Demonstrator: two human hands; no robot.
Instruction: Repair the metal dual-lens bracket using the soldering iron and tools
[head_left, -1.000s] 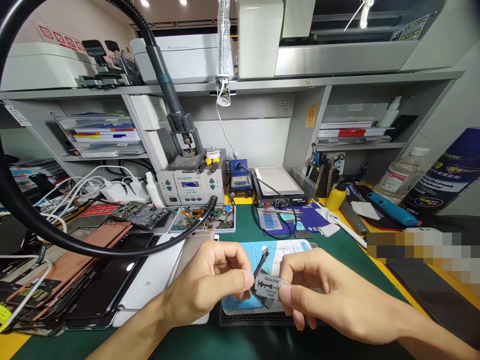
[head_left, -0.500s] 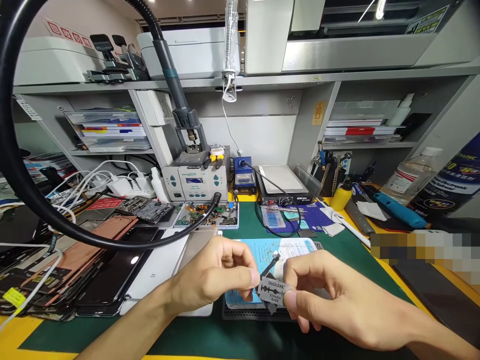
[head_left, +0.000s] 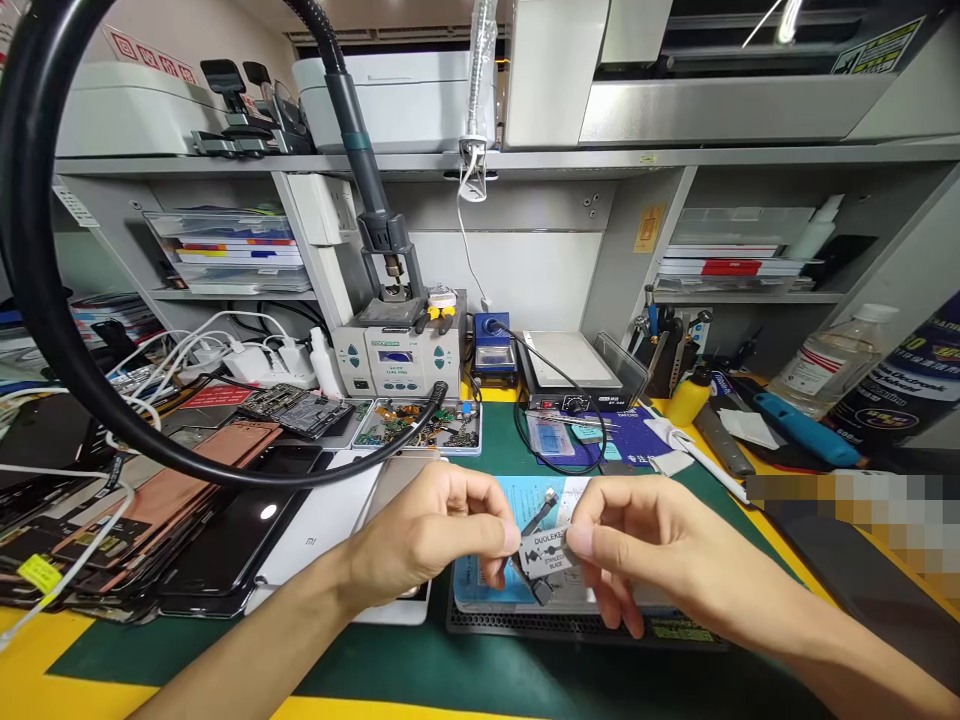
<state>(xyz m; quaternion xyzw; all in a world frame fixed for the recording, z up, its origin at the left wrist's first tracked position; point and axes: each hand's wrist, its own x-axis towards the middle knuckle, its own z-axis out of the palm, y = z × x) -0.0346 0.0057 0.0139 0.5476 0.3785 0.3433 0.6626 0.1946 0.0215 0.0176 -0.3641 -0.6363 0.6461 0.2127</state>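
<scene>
My right hand (head_left: 637,545) pinches a double-edged razor blade (head_left: 550,562), marked DUOLEKE, between thumb and fingers at its right end. My left hand (head_left: 457,530) is closed at the blade's left end, its thumb and forefinger pressed together. A thin black flex cable (head_left: 537,522) with a small connector at its top runs behind the blade and seems pinched in those left fingers; the fingertips partly hide the grip. Beneath both hands lies a pale blue and white printed case (head_left: 480,590) on a black perforated pad (head_left: 517,622).
To the left are stacked phone parts (head_left: 187,500) and a white phone back (head_left: 300,545). A tray of small circuit parts (head_left: 480,437) sits before the hot-air station (head_left: 397,360), whose black hose (head_left: 247,478) loops across the left. A heating plate (head_left: 574,365) and bottles (head_left: 832,360) stand further right.
The view has shifted slightly left. The razor blade and both hands sit a little higher in view, with the blade tilted more. The right fingers have moved along the blade's upper right corner.
</scene>
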